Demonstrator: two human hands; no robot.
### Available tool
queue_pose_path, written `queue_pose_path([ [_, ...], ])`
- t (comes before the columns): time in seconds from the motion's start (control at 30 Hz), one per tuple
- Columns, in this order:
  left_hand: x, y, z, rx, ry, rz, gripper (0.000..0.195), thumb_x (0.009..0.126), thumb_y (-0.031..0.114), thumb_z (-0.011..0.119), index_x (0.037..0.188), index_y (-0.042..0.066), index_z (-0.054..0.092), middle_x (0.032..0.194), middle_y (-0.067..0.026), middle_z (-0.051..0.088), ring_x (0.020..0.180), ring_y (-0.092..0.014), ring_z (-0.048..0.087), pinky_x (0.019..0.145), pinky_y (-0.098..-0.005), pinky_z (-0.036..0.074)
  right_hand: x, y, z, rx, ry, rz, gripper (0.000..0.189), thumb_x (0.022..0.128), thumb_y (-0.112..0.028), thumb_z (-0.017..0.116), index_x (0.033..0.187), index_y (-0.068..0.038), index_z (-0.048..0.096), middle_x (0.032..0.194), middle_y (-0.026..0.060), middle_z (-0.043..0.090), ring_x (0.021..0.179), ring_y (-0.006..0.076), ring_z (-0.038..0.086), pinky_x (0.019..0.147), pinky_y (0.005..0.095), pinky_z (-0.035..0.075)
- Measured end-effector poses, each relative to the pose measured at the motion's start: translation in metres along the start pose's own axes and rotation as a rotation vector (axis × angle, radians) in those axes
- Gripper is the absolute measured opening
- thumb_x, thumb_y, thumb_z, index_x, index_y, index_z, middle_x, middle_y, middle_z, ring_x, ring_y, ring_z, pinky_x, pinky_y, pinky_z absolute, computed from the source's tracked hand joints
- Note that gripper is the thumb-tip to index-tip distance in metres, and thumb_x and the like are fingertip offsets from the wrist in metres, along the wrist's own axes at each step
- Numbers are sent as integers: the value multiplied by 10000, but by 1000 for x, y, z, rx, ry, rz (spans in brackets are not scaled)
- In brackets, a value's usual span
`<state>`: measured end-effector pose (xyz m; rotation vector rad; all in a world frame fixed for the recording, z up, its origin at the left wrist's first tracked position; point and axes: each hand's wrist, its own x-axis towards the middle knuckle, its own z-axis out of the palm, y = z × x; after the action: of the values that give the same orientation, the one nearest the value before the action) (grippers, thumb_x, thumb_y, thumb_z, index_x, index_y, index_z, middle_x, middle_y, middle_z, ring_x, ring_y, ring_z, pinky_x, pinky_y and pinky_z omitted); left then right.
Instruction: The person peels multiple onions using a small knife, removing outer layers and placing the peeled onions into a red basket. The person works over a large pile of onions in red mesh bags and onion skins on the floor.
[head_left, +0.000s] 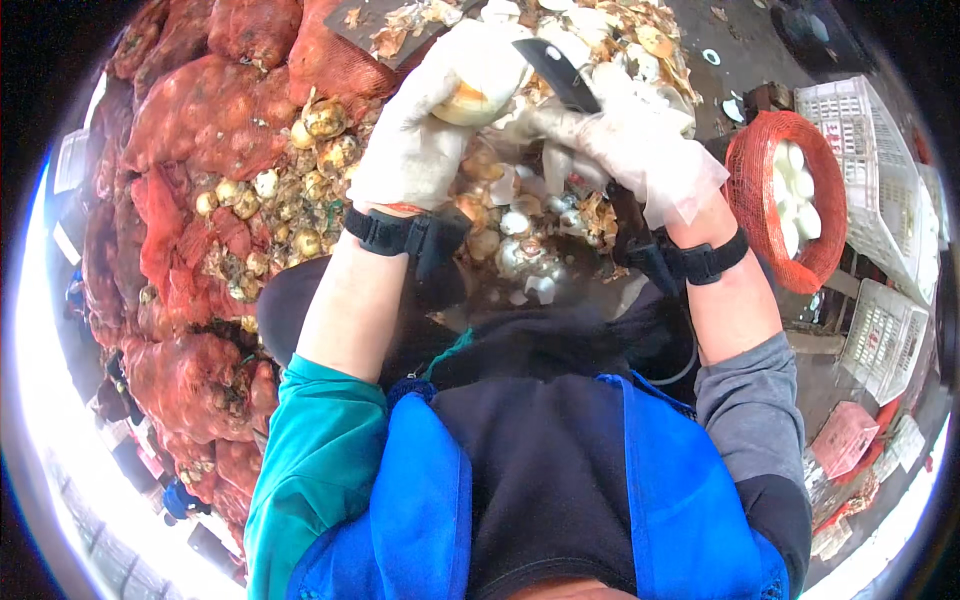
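Both of my hands wear white gloves. My left hand is closed around a partly peeled onion, whose brown-yellow skin shows at its lower side. In my right hand is a knife with a dark blade; its tip points up and left, close to the onion. The knife's handle is hidden in the glove. Below and beyond my hands lies a heap of onion skins and trimmings, brown and white mixed.
Unpeeled onions spill out on the left beside stacked red mesh sacks of onions. At right, a container rimmed with red mesh holds peeled white onions. White plastic crates stand beyond it, with a pink crate lower down.
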<state>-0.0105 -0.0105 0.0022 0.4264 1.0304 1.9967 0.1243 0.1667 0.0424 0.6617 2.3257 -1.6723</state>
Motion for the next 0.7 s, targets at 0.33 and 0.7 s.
queue_pose_path([
  [0.33, 2, -5, -7, -229, 0, -40, 569, 1040, 313, 619, 1486, -23, 508, 1462, -163, 606, 1357, -275, 586, 1193, -455, 442, -2, 8, 5, -86, -136, -100, 440, 961, -511, 697, 1127, -117, 798, 782, 61, 780, 494, 95, 524, 466, 293, 386],
  [0.7, -1, -4, -5, 138, 189, 54, 439, 1122, 374, 486, 1367, 40, 633, 1263, -113, 715, 1158, -183, 679, 1011, -360, 542, -3, -5, 6, -82, -328, -57, 359, 990, -402, 687, 1031, -67, 808, 713, 84, 740, 580, 137, 592, 541, 329, 449],
])
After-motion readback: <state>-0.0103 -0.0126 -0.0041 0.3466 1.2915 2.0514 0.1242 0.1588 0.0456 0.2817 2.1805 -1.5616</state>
